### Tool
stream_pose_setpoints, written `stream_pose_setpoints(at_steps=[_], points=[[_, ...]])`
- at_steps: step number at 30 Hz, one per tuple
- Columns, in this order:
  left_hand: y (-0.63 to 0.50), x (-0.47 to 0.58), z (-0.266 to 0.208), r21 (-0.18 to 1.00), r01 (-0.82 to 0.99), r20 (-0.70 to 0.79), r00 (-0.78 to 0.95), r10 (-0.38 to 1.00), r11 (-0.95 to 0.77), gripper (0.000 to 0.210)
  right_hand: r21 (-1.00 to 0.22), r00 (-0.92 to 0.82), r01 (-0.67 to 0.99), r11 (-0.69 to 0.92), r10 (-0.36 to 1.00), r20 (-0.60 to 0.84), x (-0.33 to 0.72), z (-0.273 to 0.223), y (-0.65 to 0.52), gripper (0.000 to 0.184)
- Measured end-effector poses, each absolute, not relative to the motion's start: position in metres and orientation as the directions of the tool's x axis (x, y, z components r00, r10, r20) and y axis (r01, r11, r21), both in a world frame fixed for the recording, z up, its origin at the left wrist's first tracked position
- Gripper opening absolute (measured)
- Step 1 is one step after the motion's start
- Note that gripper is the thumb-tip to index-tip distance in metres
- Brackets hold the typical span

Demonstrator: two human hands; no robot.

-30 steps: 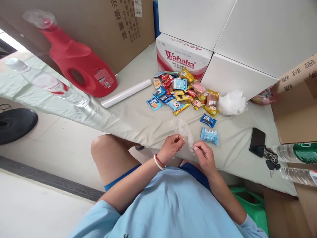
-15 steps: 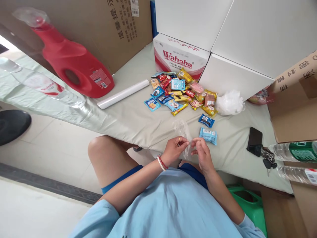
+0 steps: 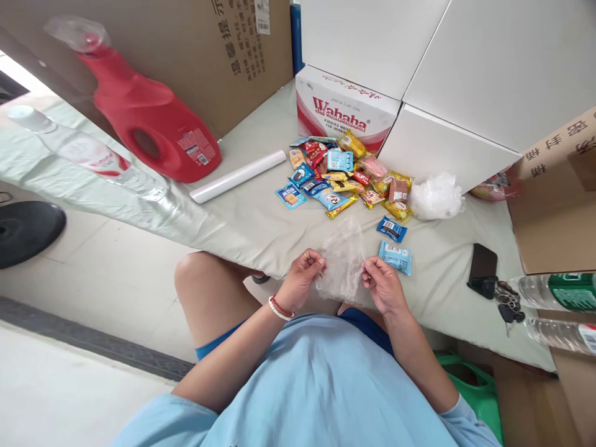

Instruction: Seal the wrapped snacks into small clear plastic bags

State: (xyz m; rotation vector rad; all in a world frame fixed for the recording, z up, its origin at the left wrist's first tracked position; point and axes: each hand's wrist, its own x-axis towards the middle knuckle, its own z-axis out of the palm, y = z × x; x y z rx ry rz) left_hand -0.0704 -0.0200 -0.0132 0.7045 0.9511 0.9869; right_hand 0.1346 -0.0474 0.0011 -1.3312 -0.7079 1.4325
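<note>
A clear plastic bag (image 3: 343, 261) is stretched between my hands above the front edge of the cloth-covered surface. My left hand (image 3: 303, 276) pinches its left side between thumb and fingers. On the other side, my right hand (image 3: 382, 282) is closed on the bag's right edge. Just beyond my right hand lie a light blue snack packet (image 3: 395, 256) and a dark blue snack packet (image 3: 392, 229). Farther back is a heap of colourful wrapped snacks (image 3: 344, 177), with crumpled white plastic bags (image 3: 437, 197) at its right.
At the left are a red jug (image 3: 153, 124), a water bottle (image 3: 100, 161) lying down and a white roll (image 3: 238, 177). A Wahaha carton (image 3: 344, 105) and white boxes stand behind. A black phone (image 3: 482, 268), keys (image 3: 507, 304) and bottles (image 3: 561, 335) lie at the right.
My hands have moved apart, the left one shifting leftward. The plastic bag has gone from narrow and bunched to spread wide. My right fingers have closed on its edge.
</note>
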Motion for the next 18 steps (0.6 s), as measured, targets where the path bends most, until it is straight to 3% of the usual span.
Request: stream_pose_setpoints(at_steps=[4,7,11,15,16,18], points=[[-0.017,-0.103,-0.020,0.824,-0.407,-0.396,0.083,0.914,0.394,0.046,-0.929,0.214,-0.190,-0.317,0.910,-0.355,0.151,-0.008,-0.052,0.039],[-0.018,-0.128,-0.031,0.855,-0.376,-0.408,-0.063,0.911,0.357,0.047,-0.942,0.268,0.051,-0.330,0.914,-0.306,0.174,-0.018,-0.058,0.042],[-0.027,-0.143,-0.040,0.931,-0.238,-0.319,-0.152,0.936,0.278,0.041,-0.861,0.037,0.454,-0.230,0.970,-0.240,0.199,-0.018,-0.055,0.044],[-0.033,-0.133,-0.034,0.973,-0.118,-0.206,-0.054,0.977,0.199,0.033,-0.764,-0.164,0.643,0.056,0.984,-0.066,0.187,-0.013,-0.028,0.078],[-0.034,-0.130,-0.031,0.977,-0.112,-0.186,-0.023,0.982,0.182,0.033,-0.754,-0.192,0.650,0.096,0.981,-0.041,0.179,-0.013,-0.018,0.075],[-0.033,-0.127,-0.027,0.980,-0.116,-0.164,0.003,0.986,0.164,0.032,-0.802,-0.160,0.594,0.069,0.987,-0.033,0.165,-0.017,0.002,0.051]])
